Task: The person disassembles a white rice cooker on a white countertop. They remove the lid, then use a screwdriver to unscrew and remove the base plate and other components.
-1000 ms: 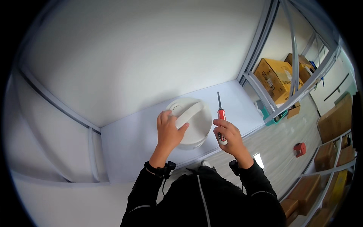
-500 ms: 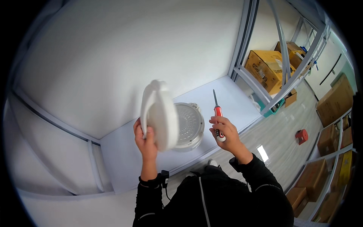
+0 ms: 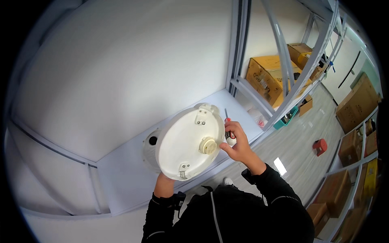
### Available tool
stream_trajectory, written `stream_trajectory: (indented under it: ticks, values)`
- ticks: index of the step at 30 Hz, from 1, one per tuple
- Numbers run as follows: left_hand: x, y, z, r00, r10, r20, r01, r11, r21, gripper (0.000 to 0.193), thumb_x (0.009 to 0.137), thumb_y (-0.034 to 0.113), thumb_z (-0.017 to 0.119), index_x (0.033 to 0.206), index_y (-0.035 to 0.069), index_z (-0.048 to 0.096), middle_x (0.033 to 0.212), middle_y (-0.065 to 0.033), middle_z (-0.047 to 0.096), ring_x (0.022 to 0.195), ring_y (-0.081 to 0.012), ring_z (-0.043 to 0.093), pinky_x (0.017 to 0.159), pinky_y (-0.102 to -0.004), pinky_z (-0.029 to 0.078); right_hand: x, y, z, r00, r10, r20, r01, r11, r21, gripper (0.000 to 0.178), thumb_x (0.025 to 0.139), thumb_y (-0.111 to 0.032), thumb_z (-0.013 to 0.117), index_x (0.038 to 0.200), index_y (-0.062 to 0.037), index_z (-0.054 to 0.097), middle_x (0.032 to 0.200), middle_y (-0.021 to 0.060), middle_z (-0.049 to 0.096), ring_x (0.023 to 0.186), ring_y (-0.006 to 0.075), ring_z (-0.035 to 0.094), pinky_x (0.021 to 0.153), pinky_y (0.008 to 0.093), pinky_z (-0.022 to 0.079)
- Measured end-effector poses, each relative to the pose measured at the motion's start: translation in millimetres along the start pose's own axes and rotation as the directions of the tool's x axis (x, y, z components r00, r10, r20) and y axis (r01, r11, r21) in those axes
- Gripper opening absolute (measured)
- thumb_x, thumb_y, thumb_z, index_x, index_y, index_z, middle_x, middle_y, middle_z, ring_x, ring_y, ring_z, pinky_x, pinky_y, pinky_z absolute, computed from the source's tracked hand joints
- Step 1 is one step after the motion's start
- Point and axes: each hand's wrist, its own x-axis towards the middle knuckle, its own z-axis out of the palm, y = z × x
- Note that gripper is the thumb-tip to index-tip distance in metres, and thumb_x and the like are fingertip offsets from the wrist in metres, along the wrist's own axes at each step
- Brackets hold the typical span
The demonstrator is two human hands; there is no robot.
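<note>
A round white lamp base (image 3: 182,137), tilted with its inner side facing me, is held up above the white bench. A cream screw socket (image 3: 208,146) stands out from its inside, and small metal clips with screws sit near opposite rims. My left hand (image 3: 164,184) supports it from below and behind; the fingers are hidden. My right hand (image 3: 236,141) is closed on a screwdriver (image 3: 230,137) with a red, black and white handle, shaft pointing away. Its thumb reaches the base's right rim. Behind the base shows part of a pale round piece (image 3: 150,153) with a dark hole.
The white bench (image 3: 121,174) runs along a white wall, with a metal frame post (image 3: 239,44) at its right end. Beyond are cardboard boxes (image 3: 267,79), a teal bin (image 3: 286,118), a red stool-like object (image 3: 319,147) on the floor and a shelf of cartons (image 3: 334,186).
My left hand has turned the lamp base, so its inside with the socket now faces me. My right hand has come close to the rim, still with the screwdriver. The view has shifted.
</note>
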Motion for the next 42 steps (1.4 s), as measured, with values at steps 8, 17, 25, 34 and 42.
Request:
stream_trajectory:
  ticks: [8, 17, 25, 34, 42]
  values:
    - [52, -79, 21, 0.981, 0.031, -0.193, 0.004, 0.984, 0.177, 0.065, 0.111, 0.043, 0.051, 0.162, 0.005, 0.039, 0.163, -0.0152, 0.048, 0.145, -0.0317, 0.054, 0.113, -0.0488, 0.054, 1, 71, -80, 0.965, 0.258, 0.04, -0.261, 0.952, 0.159, 0.032, 0.087, -0.005, 0.078, 0.113, -0.0053, 0.06, 0.118, 0.0139, 0.065, 0.103, 0.0259, 0.063, 0.087, 0.0359, 0.05]
    - [64, -129, 36, 0.667, -0.007, -0.745, 0.141, 0.983, 0.117, 0.058, 0.112, 0.039, 0.05, 0.158, 0.005, 0.044, 0.15, -0.015, 0.06, 0.133, -0.0356, 0.063, 0.107, -0.0552, 0.054, 1, 144, -96, 0.955, 0.191, 0.228, -0.194, 0.981, -0.009, 0.029, 0.088, -0.005, 0.076, 0.112, -0.0071, 0.059, 0.112, 0.0144, 0.064, 0.098, 0.0365, 0.066, 0.084, 0.0397, 0.054]
    - [83, -165, -2, 0.501, 0.346, -0.793, 0.058, 0.901, 0.43, 0.041, 0.104, 0.006, 0.06, 0.143, -0.004, 0.052, 0.13, -0.0172, 0.066, 0.11, -0.028, 0.073, 0.085, -0.0426, 0.066, 11, 162, -93, 0.936, 0.223, 0.272, -0.152, 0.954, -0.259, 0.028, 0.089, -0.019, 0.081, 0.11, -0.0103, 0.064, 0.11, 0.0089, 0.071, 0.088, 0.0354, 0.069, 0.073, 0.0418, 0.056]
    - [110, -192, -24, 0.483, 0.288, -0.827, 0.065, 0.93, 0.362, 0.039, 0.102, 0.008, 0.06, 0.14, -0.003, 0.052, 0.129, -0.0174, 0.065, 0.109, -0.0293, 0.073, 0.082, -0.0442, 0.067, 13, 158, -117, 0.9, 0.226, 0.373, -0.267, 0.962, 0.06, 0.022, 0.084, -0.003, 0.076, 0.104, -0.0053, 0.067, 0.104, 0.0138, 0.069, 0.084, 0.0363, 0.066, 0.073, 0.043, 0.055]
    - [117, -213, -31, 0.476, 0.309, -0.823, 0.124, 0.903, 0.411, 0.036, 0.1, 0.013, 0.066, 0.131, -0.001, 0.055, 0.12, -0.0144, 0.067, 0.099, -0.0251, 0.073, 0.071, -0.0408, 0.066, -19, 203, -67, 0.764, 0.494, 0.414, -0.383, 0.865, -0.325, 0.029, 0.085, -0.023, 0.082, 0.108, -0.0079, 0.072, 0.106, 0.0184, 0.069, 0.096, 0.0415, 0.07, 0.083, 0.0478, 0.058]
